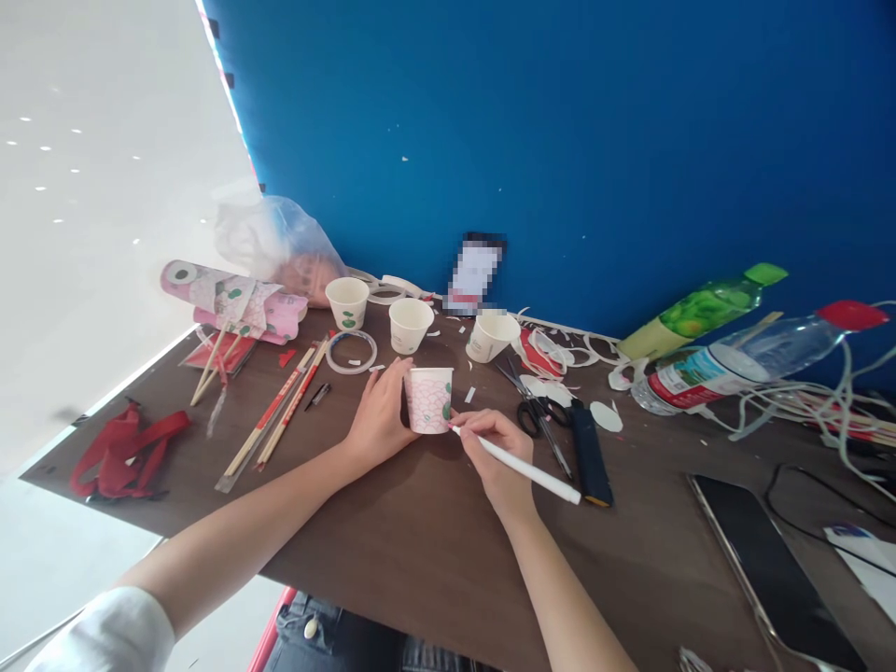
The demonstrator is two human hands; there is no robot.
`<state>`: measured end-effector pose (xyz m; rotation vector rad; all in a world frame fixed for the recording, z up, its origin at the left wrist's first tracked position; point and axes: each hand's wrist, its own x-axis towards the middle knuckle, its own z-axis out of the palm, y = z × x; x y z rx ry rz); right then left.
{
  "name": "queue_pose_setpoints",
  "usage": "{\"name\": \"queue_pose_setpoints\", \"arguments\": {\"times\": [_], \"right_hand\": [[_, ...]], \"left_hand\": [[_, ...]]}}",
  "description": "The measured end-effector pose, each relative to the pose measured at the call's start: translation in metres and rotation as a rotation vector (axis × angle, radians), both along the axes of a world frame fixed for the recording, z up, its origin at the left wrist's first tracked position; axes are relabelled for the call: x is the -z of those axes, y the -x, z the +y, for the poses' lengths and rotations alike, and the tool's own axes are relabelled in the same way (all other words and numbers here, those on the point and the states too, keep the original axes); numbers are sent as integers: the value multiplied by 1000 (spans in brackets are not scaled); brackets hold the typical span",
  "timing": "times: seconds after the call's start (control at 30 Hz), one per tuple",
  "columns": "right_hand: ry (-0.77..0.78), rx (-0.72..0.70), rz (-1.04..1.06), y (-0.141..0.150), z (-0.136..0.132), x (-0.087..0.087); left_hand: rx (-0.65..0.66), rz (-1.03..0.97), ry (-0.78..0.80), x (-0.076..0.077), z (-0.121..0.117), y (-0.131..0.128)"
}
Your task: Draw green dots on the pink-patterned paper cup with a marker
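A small paper cup [428, 397] with a pink line pattern and green spots stands near the middle of the brown table. Wrapped around its left side, my left hand [384, 413] grips it. My right hand [498, 453] pinches a white marker pen [536, 474], whose tip meets the lower right of the cup's wall. Behind are three white paper cups: one on the left [347, 303], one in the middle [411, 325] and one on the right [492, 336].
Scissors [536, 411], a dark sheath [592, 453] and paper scraps lie right of my hands. Farther right are two tipped bottles, cables and a phone [770, 560]. Wrapped chopsticks [273, 406], a tape ring [351, 353] and a red strap [130, 448] are left. A propped phone [474, 271] leans on the blue wall.
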<state>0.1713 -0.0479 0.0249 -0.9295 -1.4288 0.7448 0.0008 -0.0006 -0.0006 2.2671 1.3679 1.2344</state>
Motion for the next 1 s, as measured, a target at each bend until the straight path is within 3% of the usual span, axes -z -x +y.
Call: {"name": "queue_pose_setpoints", "arguments": {"times": [0.57, 1.0], "right_hand": [[-92, 9, -92, 9, -2, 1], [-41, 7, -43, 5, 0, 5]], "left_hand": [[-9, 13, -19, 0, 1, 0], [2, -14, -4, -3, 0, 0]]}}
